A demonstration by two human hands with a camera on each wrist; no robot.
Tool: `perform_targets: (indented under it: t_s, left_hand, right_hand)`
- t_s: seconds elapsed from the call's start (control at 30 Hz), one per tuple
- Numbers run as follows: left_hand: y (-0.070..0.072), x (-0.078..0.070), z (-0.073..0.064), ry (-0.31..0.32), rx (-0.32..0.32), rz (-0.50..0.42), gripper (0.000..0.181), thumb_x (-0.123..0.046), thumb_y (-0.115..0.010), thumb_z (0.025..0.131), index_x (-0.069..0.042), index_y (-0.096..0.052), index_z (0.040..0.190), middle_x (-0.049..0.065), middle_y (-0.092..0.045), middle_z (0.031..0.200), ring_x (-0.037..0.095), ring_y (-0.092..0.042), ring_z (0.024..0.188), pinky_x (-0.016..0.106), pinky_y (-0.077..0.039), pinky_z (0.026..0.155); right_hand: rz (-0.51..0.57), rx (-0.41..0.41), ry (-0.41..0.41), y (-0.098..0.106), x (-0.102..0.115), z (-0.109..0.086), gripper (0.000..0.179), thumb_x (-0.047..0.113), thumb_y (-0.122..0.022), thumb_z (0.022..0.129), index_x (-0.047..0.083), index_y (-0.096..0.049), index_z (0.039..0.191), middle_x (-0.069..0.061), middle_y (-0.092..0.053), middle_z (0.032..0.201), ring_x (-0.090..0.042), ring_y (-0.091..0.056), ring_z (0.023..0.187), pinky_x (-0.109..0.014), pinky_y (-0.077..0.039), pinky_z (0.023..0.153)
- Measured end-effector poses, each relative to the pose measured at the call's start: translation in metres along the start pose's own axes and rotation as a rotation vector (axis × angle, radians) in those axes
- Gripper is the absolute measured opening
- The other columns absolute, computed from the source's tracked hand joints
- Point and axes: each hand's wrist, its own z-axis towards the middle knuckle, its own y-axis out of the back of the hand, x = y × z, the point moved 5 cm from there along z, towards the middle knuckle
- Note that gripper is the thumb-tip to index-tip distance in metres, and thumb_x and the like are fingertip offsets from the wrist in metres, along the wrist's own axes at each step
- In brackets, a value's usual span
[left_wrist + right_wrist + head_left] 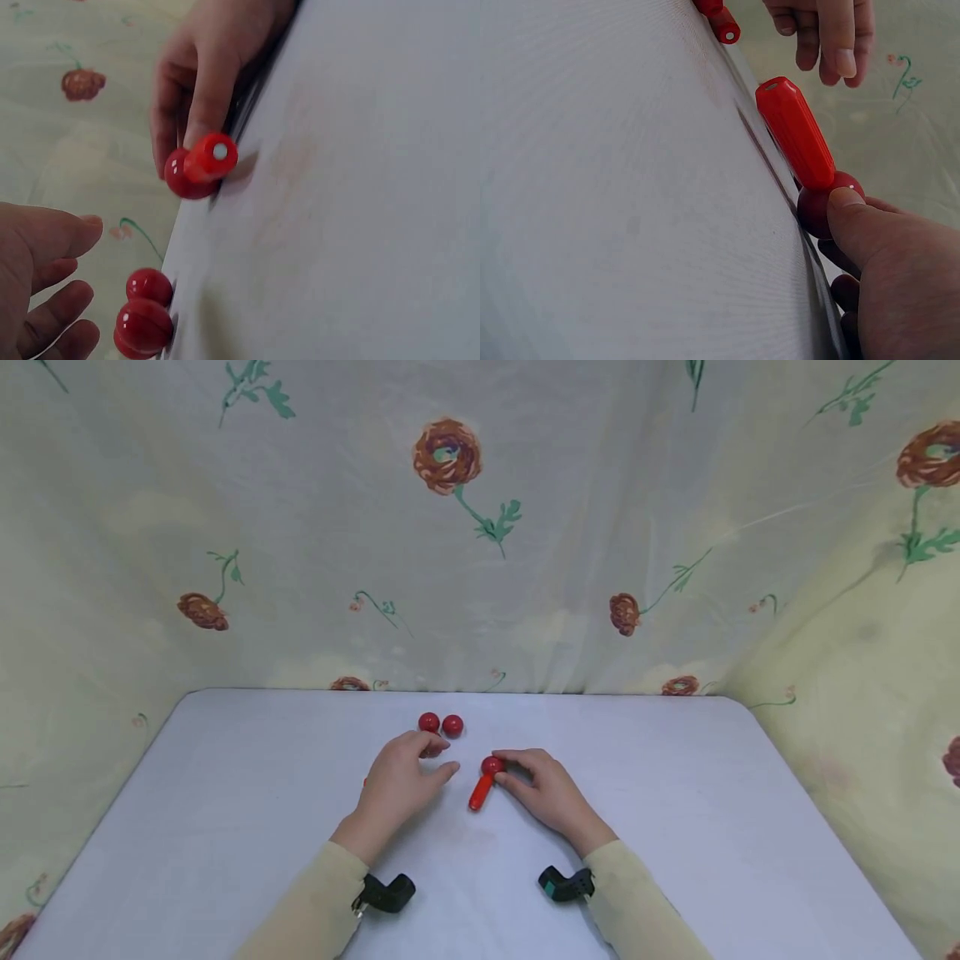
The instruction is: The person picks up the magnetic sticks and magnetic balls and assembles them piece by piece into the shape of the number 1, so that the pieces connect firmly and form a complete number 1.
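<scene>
1. Left hand: released, holding nothing; thumb and fingers stand apart, just left of the rod and ball, with the fingertips near the loose balls.
2. Red rod: at the middle of the work area, between the hands. It slants to the near left from the gripped ball, its upper end meeting that ball; whether the two are locked together cannot be told.
3. Gripped red ball: at the far end of the rod.
4. Right hand: grasping this ball between thumb and fingers, from the right.

Step in hand, as judged: fitting or checking the ball on the rod. The next move probably calls for a steady right-hand pinch while the free left hand takes the rod or another part.

Surroundings, left to right:
- Spare red parts: left of the left hand, mostly hidden by it in the head view; count uncertain.
- Loose red balls: on the far side; two show plainly, a third partly behind the left fingers. The left hand may knock these.
- White table: beneath all parts; nothing blocks the gap between the hands.
</scene>
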Motion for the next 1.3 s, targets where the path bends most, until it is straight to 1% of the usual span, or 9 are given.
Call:
perform_targets:
  t_s: [0.1, 0.2, 0.3, 0.37, 0.53, 0.73, 0.93, 1.07, 1.3]
  left_hand:
    - [0.004, 0.007, 0.007, 0.024, -0.005, 0.015, 0.032, -0.033, -0.081, 0.083, -0.017, -0.071, 0.108, -0.001, -0.064, 0.103, 0.019, -0.058, 0.099, 0.039, -0.051, 0.085]
    - [0.006, 0.014, 0.013, 0.052, -0.012, 0.052, 0.033, -0.035, -0.081, 0.082, -0.018, -0.071, 0.108, 0.002, -0.064, 0.107, 0.023, -0.057, 0.104, 0.048, -0.045, 0.092]
    - [0.005, 0.022, 0.017, 0.068, -0.015, 0.089, 0.038, -0.036, -0.082, 0.080, -0.019, -0.069, 0.111, 0.005, -0.063, 0.115, 0.025, -0.056, 0.109, 0.055, -0.039, 0.094]
    - [0.004, 0.026, 0.020, 0.075, -0.008, 0.113, 0.043, -0.037, -0.083, 0.080, -0.018, -0.068, 0.115, 0.007, -0.062, 0.119, 0.026, -0.055, 0.111, 0.057, -0.038, 0.094]
    - [0.000, 0.029, 0.027, 0.052, 0.030, 0.189, 0.052, -0.038, -0.082, 0.080, -0.018, -0.065, 0.125, 0.009, -0.061, 0.121, 0.028, -0.055, 0.111, 0.056, -0.040, 0.093]
    - [-0.002, 0.030, 0.029, 0.002, 0.054, 0.277, 0.050, -0.039, -0.079, 0.083, -0.019, -0.066, 0.126, 0.011, -0.061, 0.121, 0.030, -0.056, 0.108, 0.052, -0.042, 0.088]
    - [-0.002, 0.031, 0.031, -0.033, 0.045, 0.255, 0.038, -0.036, -0.080, 0.083, -0.017, -0.067, 0.113, 0.003, -0.068, 0.103, 0.025, -0.059, 0.093, 0.048, -0.041, 0.084]
    - [-0.002, 0.032, 0.031, -0.042, 0.059, 0.247, 0.034, -0.036, -0.081, 0.083, -0.018, -0.067, 0.109, -0.003, -0.067, 0.091, 0.021, -0.058, 0.084, 0.045, -0.041, 0.084]
    - [-0.001, 0.029, 0.029, -0.046, 0.078, 0.222, 0.040, -0.035, -0.081, 0.082, -0.016, -0.066, 0.115, 0.000, -0.066, 0.095, 0.020, -0.058, 0.087, 0.048, -0.043, 0.088]
  right_hand:
    - [0.004, 0.002, -0.005, 0.000, 0.000, 0.000, 0.039, 0.036, -0.070, 0.093, 0.028, -0.065, 0.131, 0.009, -0.062, 0.123, -0.013, -0.055, 0.117, -0.040, -0.046, 0.098]
    - [0.005, 0.001, -0.008, 0.001, 0.001, -0.001, 0.040, 0.037, -0.070, 0.093, 0.028, -0.064, 0.131, 0.010, -0.062, 0.123, -0.012, -0.055, 0.117, -0.039, -0.046, 0.098]
    - [0.008, -0.003, -0.005, 0.001, 0.001, -0.001, 0.040, 0.037, -0.070, 0.092, 0.029, -0.065, 0.131, 0.011, -0.062, 0.122, -0.012, -0.055, 0.116, -0.038, -0.047, 0.098]
    - [0.012, -0.005, -0.002, 0.001, 0.001, -0.001, 0.039, 0.037, -0.070, 0.093, 0.028, -0.065, 0.130, 0.011, -0.062, 0.122, -0.012, -0.055, 0.116, -0.038, -0.047, 0.097]
    - [0.010, -0.003, -0.001, 0.001, 0.000, -0.002, 0.040, 0.038, -0.069, 0.093, 0.029, -0.064, 0.131, 0.011, -0.062, 0.122, -0.010, -0.055, 0.116, -0.037, -0.047, 0.098]
    - [0.019, 0.000, 0.008, 0.001, 0.002, -0.002, 0.040, 0.038, -0.069, 0.093, 0.028, -0.064, 0.132, 0.011, -0.062, 0.121, -0.010, -0.055, 0.115, -0.037, -0.047, 0.097]
    - [0.008, 0.007, 0.013, 0.001, 0.000, -0.001, 0.040, 0.037, -0.069, 0.093, 0.029, -0.063, 0.132, 0.013, -0.061, 0.122, -0.008, -0.055, 0.115, -0.035, -0.046, 0.098]
    - [0.004, 0.019, 0.022, -0.001, -0.001, -0.001, 0.041, 0.037, -0.068, 0.094, 0.032, -0.062, 0.134, 0.015, -0.060, 0.124, -0.007, -0.053, 0.117, -0.035, -0.045, 0.099]
    - [0.005, 0.003, 0.046, 0.001, 0.000, -0.001, 0.037, 0.037, -0.069, 0.093, 0.031, -0.065, 0.130, 0.016, -0.061, 0.121, -0.007, -0.054, 0.114, -0.036, -0.046, 0.097]
